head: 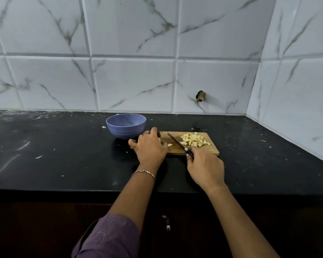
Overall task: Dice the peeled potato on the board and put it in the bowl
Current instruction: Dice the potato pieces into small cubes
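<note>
Already a heap of pale yellow potato cubes [194, 140] lies on the right half of the small rectangular wooden cutting board [212, 149], which sits on the black stone counter [63, 146] nearer its back edge. The right hand [205, 168] grips the black handle of a steel-bladed kitchen knife [176, 141], whose blade slants across the board's middle. The left hand [150, 146] lies palm down over the board's left end with its fingers bent; whether it holds anything I cannot tell. One loose potato piece [169, 145] lies beside its fingertips. A round lilac bowl [126, 125] stands at the board's far left corner.
</note>
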Demonstrator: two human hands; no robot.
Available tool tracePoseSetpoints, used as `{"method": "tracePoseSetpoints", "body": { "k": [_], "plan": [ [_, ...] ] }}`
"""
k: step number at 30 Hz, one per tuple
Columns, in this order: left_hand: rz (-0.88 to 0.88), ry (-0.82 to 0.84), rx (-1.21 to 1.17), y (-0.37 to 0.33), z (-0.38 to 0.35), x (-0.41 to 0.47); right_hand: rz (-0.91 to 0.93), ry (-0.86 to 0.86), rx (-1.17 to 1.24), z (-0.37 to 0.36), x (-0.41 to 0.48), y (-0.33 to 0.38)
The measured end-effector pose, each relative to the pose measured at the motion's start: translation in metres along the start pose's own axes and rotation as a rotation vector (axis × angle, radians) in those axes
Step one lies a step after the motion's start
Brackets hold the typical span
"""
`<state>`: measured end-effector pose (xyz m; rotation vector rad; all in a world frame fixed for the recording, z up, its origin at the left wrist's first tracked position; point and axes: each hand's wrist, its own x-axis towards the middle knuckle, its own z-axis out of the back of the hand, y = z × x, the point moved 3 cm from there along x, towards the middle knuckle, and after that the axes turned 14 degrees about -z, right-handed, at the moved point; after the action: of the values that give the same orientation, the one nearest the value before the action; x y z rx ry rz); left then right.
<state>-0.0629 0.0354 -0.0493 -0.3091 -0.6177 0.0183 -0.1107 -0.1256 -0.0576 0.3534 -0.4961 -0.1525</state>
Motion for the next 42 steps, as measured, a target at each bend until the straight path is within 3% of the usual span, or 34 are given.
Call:
{"method": "tracePoseSetpoints", "body": {
  "k": [5, 13, 31, 42],
  "plan": [
    [-0.039, 0.099, 0.093, 0.000, -0.007, -0.002, -0.019, -0.005, 0.018, -0.001, 0.000, -0.001],
    [-0.167, 0.080, 0.077, -0.004, -0.014, 0.004, -0.016, -0.009, 0.038, 0.000, 0.000, -0.001],
    [-0.232, 0.108, 0.017, -0.009, -0.025, 0.015, -0.010, -0.030, 0.082, 0.000, 0.001, -0.002],
    [-0.223, 0.144, 0.025, -0.013, -0.024, 0.014, 0.072, -0.039, -0.061, -0.010, 0.003, 0.004]
  ]
}}
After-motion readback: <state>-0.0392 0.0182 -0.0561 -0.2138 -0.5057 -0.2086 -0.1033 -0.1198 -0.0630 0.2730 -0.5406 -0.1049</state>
